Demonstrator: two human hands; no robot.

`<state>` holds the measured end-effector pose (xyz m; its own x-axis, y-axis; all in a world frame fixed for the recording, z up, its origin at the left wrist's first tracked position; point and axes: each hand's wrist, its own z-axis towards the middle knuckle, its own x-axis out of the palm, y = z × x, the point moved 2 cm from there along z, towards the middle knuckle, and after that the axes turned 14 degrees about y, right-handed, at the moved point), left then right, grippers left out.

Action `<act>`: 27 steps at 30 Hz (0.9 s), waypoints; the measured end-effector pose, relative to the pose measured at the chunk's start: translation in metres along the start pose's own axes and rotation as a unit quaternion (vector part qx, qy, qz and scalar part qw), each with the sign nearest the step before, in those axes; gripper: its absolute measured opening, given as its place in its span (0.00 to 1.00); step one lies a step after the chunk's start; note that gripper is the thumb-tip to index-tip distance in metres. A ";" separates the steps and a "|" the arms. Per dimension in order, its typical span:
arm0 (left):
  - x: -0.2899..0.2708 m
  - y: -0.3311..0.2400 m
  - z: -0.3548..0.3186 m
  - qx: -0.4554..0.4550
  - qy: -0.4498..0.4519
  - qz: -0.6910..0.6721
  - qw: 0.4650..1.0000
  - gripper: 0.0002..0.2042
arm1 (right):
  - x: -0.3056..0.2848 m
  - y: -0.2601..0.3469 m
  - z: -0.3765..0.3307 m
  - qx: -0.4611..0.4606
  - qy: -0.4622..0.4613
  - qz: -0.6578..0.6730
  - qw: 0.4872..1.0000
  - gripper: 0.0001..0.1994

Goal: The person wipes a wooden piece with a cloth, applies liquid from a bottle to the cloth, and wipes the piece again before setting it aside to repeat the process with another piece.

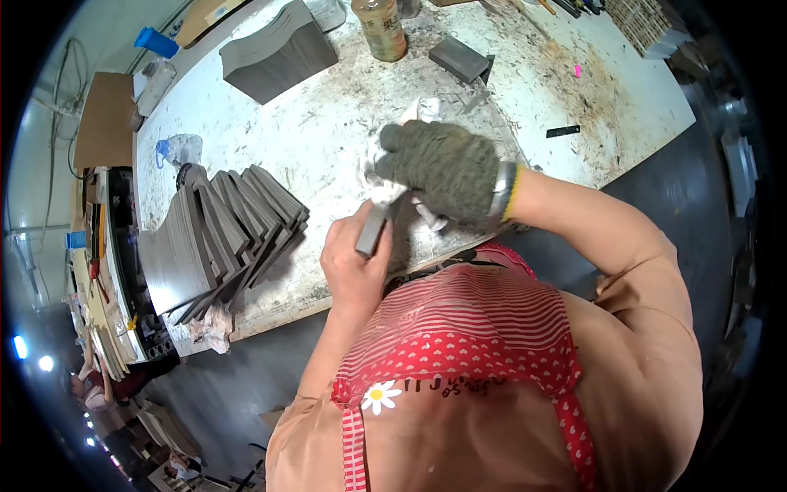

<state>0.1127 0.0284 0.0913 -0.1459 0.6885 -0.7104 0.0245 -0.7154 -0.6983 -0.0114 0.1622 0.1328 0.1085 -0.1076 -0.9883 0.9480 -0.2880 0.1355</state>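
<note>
My bare left hand [351, 261] is closed round a narrow grey piece [372, 233] at the table's near edge, and the piece's flat end faces me. My right hand [447, 168], in a dark grey-green knitted glove, is closed on a crumpled white cloth [388, 190]. The cloth lies against the far end of the grey piece and partly hides it. To the left of my hands, a fanned pile of curved grey slabs [184, 250] leans on the white table [328, 176]. A neat block of wavy-edged grey slabs [283, 53] stands farther back.
At the back are a bottle with a yellowish label [381, 31] and a dark rectangular block [459, 59]. A clear bag with a blue part [179, 151] lies left. On the right are a short black strip [563, 131] and a woven basket [643, 26]. Another person [98, 394] is at far left.
</note>
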 end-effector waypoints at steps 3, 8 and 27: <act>-0.005 0.000 0.000 -0.023 0.001 -0.027 0.999 0.14 | 0.000 -0.038 0.005 0.036 0.011 -0.040 0.998 0.21; 0.001 0.018 -0.007 -0.042 0.010 -0.111 0.993 0.15 | -0.001 -0.138 -0.022 0.222 0.023 0.021 0.975 0.18; 0.012 0.014 0.001 0.096 -0.033 -0.013 0.995 0.15 | 0.027 0.017 -0.003 0.087 -0.024 0.027 0.996 0.19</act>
<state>0.1100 0.0268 0.0733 -0.2097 0.7017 -0.6809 -0.1681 -0.7118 -0.6819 0.0082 0.1573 0.1080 0.1387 -0.1714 -0.9754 0.8744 -0.4413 0.2019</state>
